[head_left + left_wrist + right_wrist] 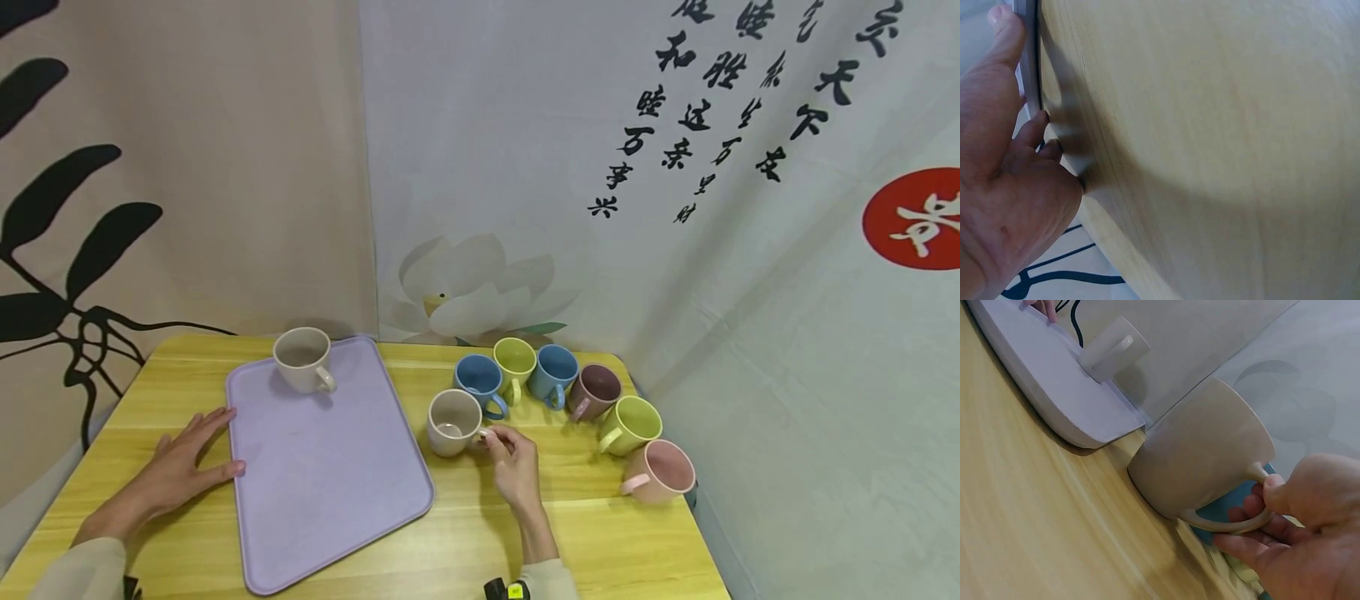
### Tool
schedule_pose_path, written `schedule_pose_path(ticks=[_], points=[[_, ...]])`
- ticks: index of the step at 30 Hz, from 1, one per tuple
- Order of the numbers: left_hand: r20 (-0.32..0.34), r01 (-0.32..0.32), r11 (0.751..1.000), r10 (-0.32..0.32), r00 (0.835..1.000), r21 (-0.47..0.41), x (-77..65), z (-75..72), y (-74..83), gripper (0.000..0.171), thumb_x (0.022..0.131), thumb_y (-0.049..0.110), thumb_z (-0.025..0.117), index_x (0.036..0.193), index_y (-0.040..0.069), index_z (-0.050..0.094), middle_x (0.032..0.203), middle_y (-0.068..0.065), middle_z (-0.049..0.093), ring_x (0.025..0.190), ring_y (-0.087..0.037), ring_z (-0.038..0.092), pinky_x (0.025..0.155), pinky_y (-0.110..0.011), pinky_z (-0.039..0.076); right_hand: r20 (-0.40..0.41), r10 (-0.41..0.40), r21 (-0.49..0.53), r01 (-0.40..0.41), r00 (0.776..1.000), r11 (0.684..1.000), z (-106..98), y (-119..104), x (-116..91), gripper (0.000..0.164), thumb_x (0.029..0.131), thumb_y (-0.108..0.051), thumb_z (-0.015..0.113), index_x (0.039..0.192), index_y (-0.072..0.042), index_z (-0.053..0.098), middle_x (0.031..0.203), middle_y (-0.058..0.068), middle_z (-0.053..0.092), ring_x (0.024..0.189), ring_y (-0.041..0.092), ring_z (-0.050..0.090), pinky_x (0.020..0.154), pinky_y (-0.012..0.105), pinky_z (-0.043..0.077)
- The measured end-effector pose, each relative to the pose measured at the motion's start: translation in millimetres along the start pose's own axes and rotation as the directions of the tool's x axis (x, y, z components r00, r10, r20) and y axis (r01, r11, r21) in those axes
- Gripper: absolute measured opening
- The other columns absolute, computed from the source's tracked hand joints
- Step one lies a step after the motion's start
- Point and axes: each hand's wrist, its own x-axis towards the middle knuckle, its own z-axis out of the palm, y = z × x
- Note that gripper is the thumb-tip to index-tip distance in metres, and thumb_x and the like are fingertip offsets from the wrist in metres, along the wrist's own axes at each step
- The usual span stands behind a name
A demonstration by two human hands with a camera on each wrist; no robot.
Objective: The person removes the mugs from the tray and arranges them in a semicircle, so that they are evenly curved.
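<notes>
A cream mug [453, 425] stands upright just right of the lilac tray [330, 492]. My right hand [516, 467] pinches its handle between thumb and fingers; in the right wrist view the handle [1229, 525] shows clearly. Whether the mug's base touches the table, I cannot tell. Another cream mug [302, 360] sits upright at the back of the tray, its handle toward the right. My left hand [176, 467] touches the tray's left edge with thumb and fingertips, the fingers spread; the left wrist view shows this hand [1016, 162] against the tray's side.
Behind and right of the held mug stand several mugs in a curved row: blue [477, 377], yellow-green [514, 362], another blue [553, 371], purple [595, 387], a second yellow-green [632, 421] and pink [663, 471]. A printed cloth [480, 167] hangs behind the wooden table [465, 550].
</notes>
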Motion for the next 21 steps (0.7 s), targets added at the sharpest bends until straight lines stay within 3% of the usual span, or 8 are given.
schedule_pose_path(ticks=[6,21], points=[[-0.003,0.000,1.000,0.000,1.000,0.010,0.8,-0.9,1.4,0.101,0.107,0.042,0.078,0.178,0.002,0.019,0.179,-0.046,0.015,0.164,-0.076,0.001,0.124,-0.095,-0.012,-0.041,-0.021,-0.006,0.021,0.999,1.000,0.3,3.5,3.8,0.013,0.107,0.002,0.071,0.115,0.007,0.081,0.110,0.027,0.082,0.099,0.013,0.076,0.087,0.015,0.061],[-0.011,0.001,1.000,-0.001,1.000,0.022,1.4,0.8,-1.4,0.101,0.107,0.042,0.078,0.178,0.003,0.018,0.179,-0.046,0.015,0.164,-0.075,0.001,0.124,-0.094,-0.012,-0.050,0.017,0.049,-0.014,0.999,0.999,-1.5,5.4,8.0,0.016,0.108,0.002,0.071,0.120,0.009,0.079,0.117,0.029,0.082,0.110,0.025,0.079,0.089,0.012,0.060]])
